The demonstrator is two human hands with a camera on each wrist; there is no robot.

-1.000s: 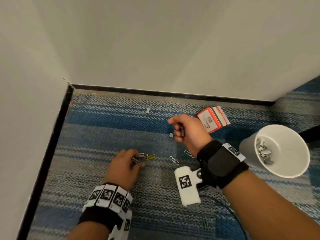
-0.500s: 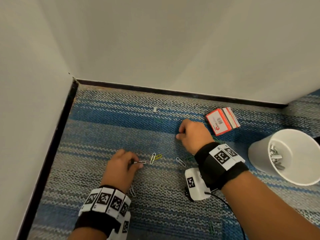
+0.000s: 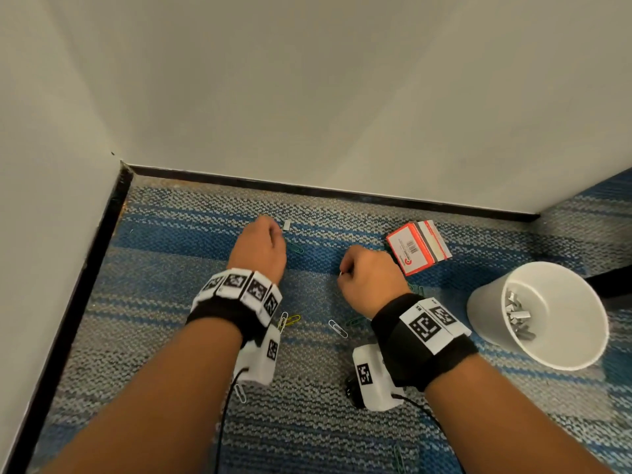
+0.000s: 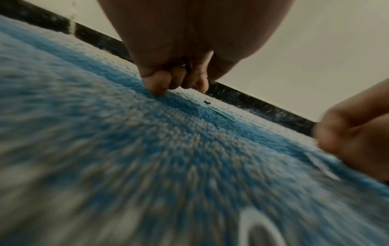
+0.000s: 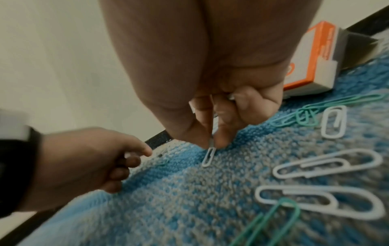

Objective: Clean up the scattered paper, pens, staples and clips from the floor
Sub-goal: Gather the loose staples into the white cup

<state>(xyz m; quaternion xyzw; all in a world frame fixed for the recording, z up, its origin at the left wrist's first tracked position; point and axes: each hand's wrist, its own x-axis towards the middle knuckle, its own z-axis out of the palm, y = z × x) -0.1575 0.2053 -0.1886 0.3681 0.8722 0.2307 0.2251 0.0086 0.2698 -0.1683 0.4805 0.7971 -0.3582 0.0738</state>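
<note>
Landmark: white cup (image 3: 561,350), standing on the striped blue carpet (image 3: 307,422) at the right, loose metal staples (image 3: 518,314) lying inside it.
Left hand (image 3: 260,248): furthest left of the cup, near the black skirting. Fingers (image 4: 160,83) curled down, tips touching the carpet; whether they hold anything cannot be told. A small staple strip (image 3: 286,225) lies just beside its knuckles, and a green clip (image 3: 296,247) just beside that, on the cup's side.
Yellow clip (image 3: 293,319): left of the cup, nearer the viewer than the left hand, touching a white clip (image 3: 282,321) by the left wristband.
Lone white clip (image 3: 338,328): between the two wrists.
Right hand (image 3: 369,280): between the left hand and the cup. Thumb and forefinger pinch a pale paper clip (image 5: 208,155), its lower end touching the carpet.
Clips by the right hand: several white clips (image 5: 328,164) and green clips (image 5: 309,114) lie on the carpet towards the cup.
Red-and-white box (image 3: 418,247): beyond the right hand, up-left of the cup, lying on the carpet.
</note>
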